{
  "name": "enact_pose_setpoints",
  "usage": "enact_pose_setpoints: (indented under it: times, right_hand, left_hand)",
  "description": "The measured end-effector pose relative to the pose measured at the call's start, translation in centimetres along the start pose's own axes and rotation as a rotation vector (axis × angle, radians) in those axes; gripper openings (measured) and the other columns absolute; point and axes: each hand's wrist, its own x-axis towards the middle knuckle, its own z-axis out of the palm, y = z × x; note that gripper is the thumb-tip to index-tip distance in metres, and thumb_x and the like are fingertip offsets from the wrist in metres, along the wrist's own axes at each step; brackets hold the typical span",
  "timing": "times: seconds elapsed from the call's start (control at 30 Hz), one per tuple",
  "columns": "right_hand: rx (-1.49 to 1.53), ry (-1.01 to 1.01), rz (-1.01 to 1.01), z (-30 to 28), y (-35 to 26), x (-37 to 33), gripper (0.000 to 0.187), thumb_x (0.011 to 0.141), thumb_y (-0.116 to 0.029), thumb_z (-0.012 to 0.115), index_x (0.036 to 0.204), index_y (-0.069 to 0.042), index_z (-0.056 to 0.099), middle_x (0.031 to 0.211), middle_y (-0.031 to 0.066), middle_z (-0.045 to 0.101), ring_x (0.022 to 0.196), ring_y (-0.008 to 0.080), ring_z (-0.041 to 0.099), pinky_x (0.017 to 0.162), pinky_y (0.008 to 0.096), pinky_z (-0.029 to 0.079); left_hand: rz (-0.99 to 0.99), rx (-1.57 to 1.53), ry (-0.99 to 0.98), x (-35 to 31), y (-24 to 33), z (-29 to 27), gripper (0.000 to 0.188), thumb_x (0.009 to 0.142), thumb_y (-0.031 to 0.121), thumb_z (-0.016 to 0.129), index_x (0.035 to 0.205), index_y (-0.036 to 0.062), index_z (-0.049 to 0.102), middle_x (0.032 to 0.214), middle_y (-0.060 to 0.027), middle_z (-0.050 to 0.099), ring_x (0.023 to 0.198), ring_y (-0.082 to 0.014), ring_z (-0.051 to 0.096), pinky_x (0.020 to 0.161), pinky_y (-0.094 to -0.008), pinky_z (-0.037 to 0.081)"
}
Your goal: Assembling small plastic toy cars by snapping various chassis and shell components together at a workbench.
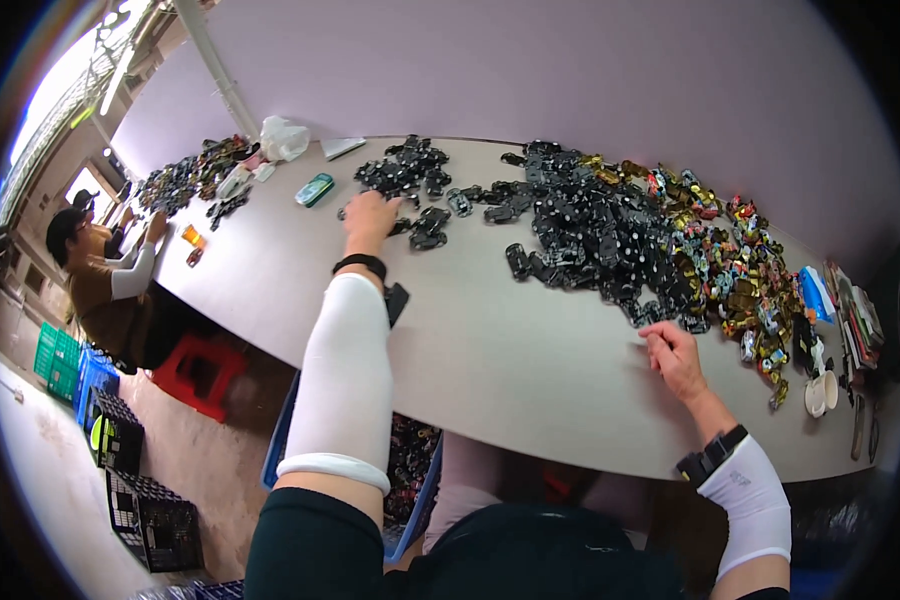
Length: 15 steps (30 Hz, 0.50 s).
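Left hand [370, 215] is placed at small black pile [402, 168] | right hand [675, 362] beside larger black heap [600, 225] | either grip cannot be told

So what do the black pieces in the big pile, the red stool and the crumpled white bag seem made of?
Black pieces: probably moulded plastic, semi-gloss, judging by small highlights; painted metal is possible.
Red stool: likely plastic, smooth, with fairly even colour.
White bag: apparently thin plastic film, being translucent and creased.
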Motion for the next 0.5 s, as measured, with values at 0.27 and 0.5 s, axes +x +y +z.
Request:
enact_pose_setpoints:
  times: [0.27, 0.5]
  right_hand:
    - [-0.078, 0.032, -0.024, -1.3, -0.2, -0.4, 0.012, 0.085, -0.005, 0.051, 0.088, 0.002, 0.061, 0.071, 0.0038, 0.051, 0.052, 0.0079, 0.048, 0.047, 0.0210, 0.038]
    - [-0.025, 0.009, -0.009, -1.4, -0.4, -0.2, 0.014, 0.086, -0.009, 0.052, 0.088, 0.002, 0.061, 0.072, 0.0045, 0.050, 0.051, 0.0082, 0.048, 0.047, 0.0209, 0.038]
  left_hand:
    - [0.002, -0.025, -0.010, 7.5, -1.4, 4.2, 0.085, 0.075, 0.066, 0.054, 0.142, 0.0228, 0.025, 0.145, -0.0197, 0.023, 0.134, -0.0406, 0.020, 0.099, -0.0687, 0.016]
    - [0.109, -0.098, -0.084, 13.9, -4.6, 6.8, 0.076, 0.075, 0.069, 0.052, 0.140, 0.0371, 0.027, 0.148, -0.0160, 0.017, 0.133, -0.0444, 0.018, 0.098, -0.0700, 0.017]
